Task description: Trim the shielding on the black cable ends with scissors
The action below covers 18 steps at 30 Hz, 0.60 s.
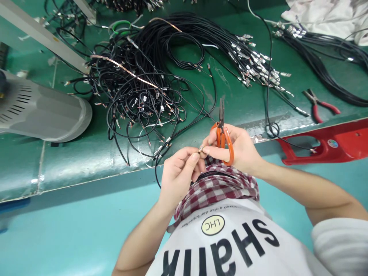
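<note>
Wire end [201,148]: fingers of my left hand [179,172] pinch it.
Right hand [240,147]: 2 o'clock, fingers round pliers [222,132]; I'd steady them.

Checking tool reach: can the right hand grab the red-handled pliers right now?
Probably not freely: the right hand holds the orange-handled pliers, though the red-handled pliers lie uncovered with nothing between.

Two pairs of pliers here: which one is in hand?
The orange-handled pliers, gripped in the right hand; the red-handled pliers lie loose on the table.
</note>
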Motion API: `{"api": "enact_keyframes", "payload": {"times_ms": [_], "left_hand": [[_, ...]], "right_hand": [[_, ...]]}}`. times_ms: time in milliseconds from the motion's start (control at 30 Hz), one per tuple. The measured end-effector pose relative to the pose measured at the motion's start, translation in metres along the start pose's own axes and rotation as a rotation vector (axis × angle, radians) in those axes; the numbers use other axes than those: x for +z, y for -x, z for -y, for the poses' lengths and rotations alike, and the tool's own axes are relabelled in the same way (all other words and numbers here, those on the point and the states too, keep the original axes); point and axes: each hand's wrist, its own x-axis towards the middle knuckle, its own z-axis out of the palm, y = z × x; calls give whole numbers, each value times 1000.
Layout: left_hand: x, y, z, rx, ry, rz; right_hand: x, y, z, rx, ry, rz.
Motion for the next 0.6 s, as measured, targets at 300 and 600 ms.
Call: {"api": "enact_keyframes", "payload": {"times_ms": [300,600], "left_hand": [[3,4,-2,71,-86,-82],[0,5,5,127,-264,-103]], "right_hand": [[-5,1,6,-51,125,6],[-5,3,11,-82,262,12]]}}
